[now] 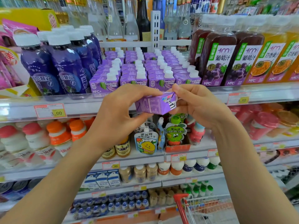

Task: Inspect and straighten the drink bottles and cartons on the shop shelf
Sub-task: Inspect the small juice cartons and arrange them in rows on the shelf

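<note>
A small purple juice carton (154, 104) lies on its side in front of the shelf, held between both hands. My left hand (120, 110) grips its left end, fingers over the top and thumb beneath. My right hand (196, 105) pinches the right end, where the folded base with a barcode faces me. Behind it, several rows of matching purple cartons (145, 73) with white caps stand upright on the shelf (97, 105).
Blue-purple bottles (61, 65) stand left of the cartons; grape and passion-fruit juice bottles (229, 62) stand right. Glass bottles fill the shelf behind. Lower shelves hold yoghurt bottles, pouches (146, 141) and milk cartons. A red shopping trolley (199, 207) sits bottom right.
</note>
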